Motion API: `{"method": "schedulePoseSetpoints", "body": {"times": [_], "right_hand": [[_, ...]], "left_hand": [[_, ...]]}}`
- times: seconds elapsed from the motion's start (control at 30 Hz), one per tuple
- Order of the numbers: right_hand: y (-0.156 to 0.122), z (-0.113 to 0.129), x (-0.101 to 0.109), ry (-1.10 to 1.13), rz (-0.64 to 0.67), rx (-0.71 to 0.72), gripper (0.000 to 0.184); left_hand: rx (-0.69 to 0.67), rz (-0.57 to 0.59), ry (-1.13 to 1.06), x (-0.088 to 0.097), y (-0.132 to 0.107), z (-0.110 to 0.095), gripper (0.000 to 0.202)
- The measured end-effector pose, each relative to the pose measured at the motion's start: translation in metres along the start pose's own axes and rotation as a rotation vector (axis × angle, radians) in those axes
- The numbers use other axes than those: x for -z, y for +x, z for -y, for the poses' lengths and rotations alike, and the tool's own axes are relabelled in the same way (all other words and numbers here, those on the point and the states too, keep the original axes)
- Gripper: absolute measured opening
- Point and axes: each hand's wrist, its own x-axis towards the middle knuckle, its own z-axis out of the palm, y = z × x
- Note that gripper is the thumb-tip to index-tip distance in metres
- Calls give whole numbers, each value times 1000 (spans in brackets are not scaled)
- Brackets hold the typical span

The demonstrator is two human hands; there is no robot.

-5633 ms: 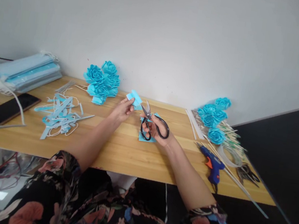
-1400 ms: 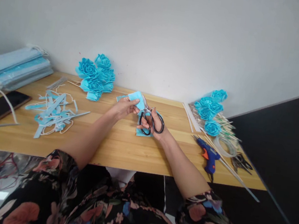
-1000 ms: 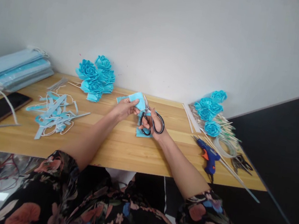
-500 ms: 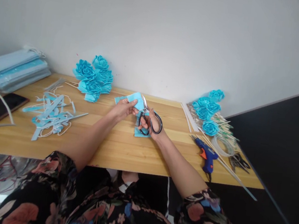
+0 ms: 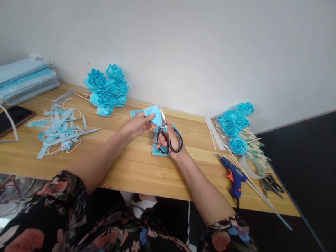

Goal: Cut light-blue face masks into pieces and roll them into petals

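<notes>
Pinched in my left hand (image 5: 141,125) is a light blue piece of mask fabric (image 5: 153,113) with a rounded outer edge. My right hand (image 5: 172,140) grips black-handled scissors (image 5: 163,122), its fingers through the loops. The blades point up and away, right against the fabric's right edge. Whether they are fully closed I cannot tell. More blue fabric pieces (image 5: 159,150) lie on the table under my right hand, partly hidden by it. Another blue strip (image 5: 135,112) shows behind my left hand.
Blue fabric roses (image 5: 106,91) lie at the back left, others (image 5: 233,120) at the right. Mask scraps (image 5: 62,128), a phone (image 5: 1,124) and stacked masks (image 5: 19,77) occupy the left. A blue glue gun (image 5: 233,176), sticks, clear tape (image 5: 252,166) and pliers (image 5: 271,184) sit right.
The camera view has shifted slightly. Both hands, the fabric and the scissors keep nearly the same pose.
</notes>
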Motion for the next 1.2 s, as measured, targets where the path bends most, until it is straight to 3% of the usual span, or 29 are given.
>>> {"method": "schedulePoseSetpoints", "body": {"times": [0.23, 0.57, 0.9, 1.2], "right_hand": [[1, -2, 2, -19, 16, 23, 79], [-3, 7, 1, 98, 84, -88, 65], [-3, 8, 2, 104, 147, -97, 59], [-3, 5, -2, 108, 69, -56, 62]], "left_hand": [[-2, -1, -9, -1, 0, -1, 24], [-7, 5, 13, -2, -3, -2, 26], [-30, 23, 45, -3, -3, 0, 30], [-38, 36, 52, -6, -5, -1, 34]]}}
